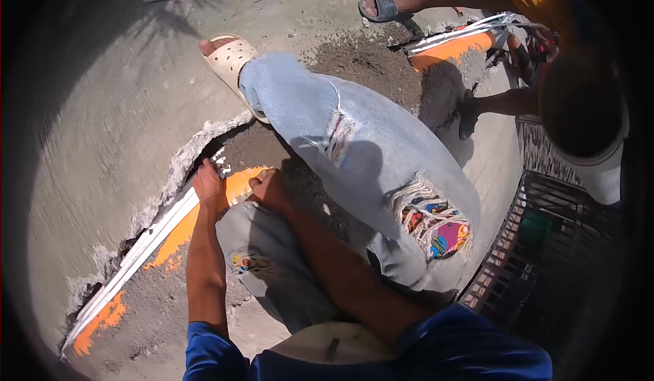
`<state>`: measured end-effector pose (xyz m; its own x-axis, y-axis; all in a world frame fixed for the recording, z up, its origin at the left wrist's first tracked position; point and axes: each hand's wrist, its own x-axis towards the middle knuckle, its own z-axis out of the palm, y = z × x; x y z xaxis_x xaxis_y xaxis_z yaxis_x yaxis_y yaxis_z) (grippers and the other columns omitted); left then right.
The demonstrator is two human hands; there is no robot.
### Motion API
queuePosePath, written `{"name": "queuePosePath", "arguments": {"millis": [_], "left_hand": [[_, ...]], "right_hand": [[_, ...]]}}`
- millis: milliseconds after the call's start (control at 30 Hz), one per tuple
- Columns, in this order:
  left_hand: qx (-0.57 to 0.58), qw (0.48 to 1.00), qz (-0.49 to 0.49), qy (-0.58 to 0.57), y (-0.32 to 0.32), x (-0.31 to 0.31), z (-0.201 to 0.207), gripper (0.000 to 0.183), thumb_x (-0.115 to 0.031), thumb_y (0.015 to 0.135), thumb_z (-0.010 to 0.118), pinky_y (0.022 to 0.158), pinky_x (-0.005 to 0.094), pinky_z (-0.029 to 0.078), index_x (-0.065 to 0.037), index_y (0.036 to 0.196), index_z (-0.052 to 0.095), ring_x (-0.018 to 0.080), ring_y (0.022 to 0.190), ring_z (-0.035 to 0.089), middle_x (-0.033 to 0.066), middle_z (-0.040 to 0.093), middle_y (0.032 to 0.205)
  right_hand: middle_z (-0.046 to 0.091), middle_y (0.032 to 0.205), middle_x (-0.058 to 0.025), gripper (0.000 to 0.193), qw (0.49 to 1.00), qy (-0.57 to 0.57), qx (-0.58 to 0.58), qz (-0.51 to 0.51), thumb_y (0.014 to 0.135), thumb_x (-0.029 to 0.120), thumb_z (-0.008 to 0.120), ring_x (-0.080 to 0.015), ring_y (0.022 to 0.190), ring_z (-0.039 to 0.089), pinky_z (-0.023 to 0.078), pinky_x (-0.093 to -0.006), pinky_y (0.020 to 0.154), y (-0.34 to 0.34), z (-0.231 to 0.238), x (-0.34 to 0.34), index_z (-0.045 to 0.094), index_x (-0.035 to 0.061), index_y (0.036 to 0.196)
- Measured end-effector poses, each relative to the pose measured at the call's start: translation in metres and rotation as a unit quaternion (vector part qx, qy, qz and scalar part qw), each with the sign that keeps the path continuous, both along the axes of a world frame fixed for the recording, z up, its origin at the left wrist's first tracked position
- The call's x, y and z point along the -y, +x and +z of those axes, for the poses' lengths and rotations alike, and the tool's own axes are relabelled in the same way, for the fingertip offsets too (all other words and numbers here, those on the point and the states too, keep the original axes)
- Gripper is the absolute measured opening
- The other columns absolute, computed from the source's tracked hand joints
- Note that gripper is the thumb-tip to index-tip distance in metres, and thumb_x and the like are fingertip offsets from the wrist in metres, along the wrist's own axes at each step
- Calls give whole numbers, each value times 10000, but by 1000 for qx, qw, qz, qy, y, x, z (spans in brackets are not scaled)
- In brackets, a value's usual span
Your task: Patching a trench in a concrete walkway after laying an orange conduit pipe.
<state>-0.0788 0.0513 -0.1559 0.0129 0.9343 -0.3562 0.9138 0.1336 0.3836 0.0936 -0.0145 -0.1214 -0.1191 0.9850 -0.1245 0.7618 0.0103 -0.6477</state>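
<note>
Thin white pipes (160,229) run side by side along a broken trench, next to a wide orange pipe (178,234) partly covered with grey soil. My left hand (209,185) lies across the white pipes with its fingers curled over them at the trench edge; the fingertips are partly hidden. To its right, my right hand (271,192) is closed in a fist, low over the orange pipe and loose soil. Whatever that fist may hold cannot be seen. White flaky bits (219,159) show just beyond the left fingers.
Jagged concrete (194,151) borders the trench on the left. My jeans leg (368,132) stretches across the middle, ending in a cream clog (230,62). A person in dark sandals (385,6) stands at upper right. Loose soil (371,68) is heaped beyond my leg, near more exposed pipes (453,49).
</note>
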Motion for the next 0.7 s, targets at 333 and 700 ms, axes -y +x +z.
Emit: {"name": "queuePosePath", "arguments": {"millis": [333,700], "left_hand": [[-20,999,-8,38,-12,0,-21,333,-345,859,544,638,469,482,-43,994,504,380,760,611,194,617,824],[-36,996,-20,84,-8,12,-13,127,-159,844,508,637,397,506,-59,922,504,293,755,637,139,627,794]], "right_hand": [[611,649,-108,225,960,-102,-85,-247,766,208,641,-218,643,619,477,-338,611,33,102,4,592,-11,751],[589,684,-160,280,979,-195,47,-27,803,269,613,-278,644,585,451,-373,621,95,189,-35,581,-9,812]]}}
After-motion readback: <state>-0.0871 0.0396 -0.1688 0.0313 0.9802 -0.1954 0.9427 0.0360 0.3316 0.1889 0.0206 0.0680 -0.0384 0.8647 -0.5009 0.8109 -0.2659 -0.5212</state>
